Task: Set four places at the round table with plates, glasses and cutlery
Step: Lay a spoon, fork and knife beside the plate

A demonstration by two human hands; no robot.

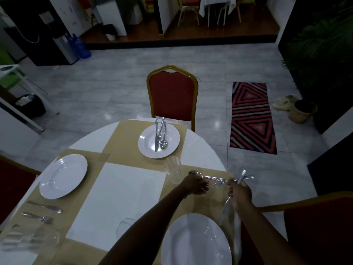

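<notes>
Cutlery bundle (219, 178): a spoon, a fork and other pieces held level above the placemat at right of centre, spanning the two hands. The left hand (194, 183) pinches the spoon-bowl end; the right hand (239, 190) closes round the handle end, where the handles cross. A pale, blurred item, perhaps a cloth, hangs below the right hand; what it is cannot be told. Holding both ends probably lets the person sort one piece from the rest before laying it down.

The nearest plate (196, 243), at lower centre, has no cutlery beside it, so the bundle appears meant for this place. An upright glass (172, 170) stands just beyond the left hand, between this place and the far one.

The far plate (159, 140), before the red chair (172, 96), carries a knife, a fork and a spoon laid on it rather than beside it, seemingly parked there pending arrangement. The left plate (63, 175) has its cutlery (41, 212) set out on the mat alongside, with a blurred glass (34, 239) at lower left. The round table (118, 203) shows three places; a fourth is not in view.
</notes>
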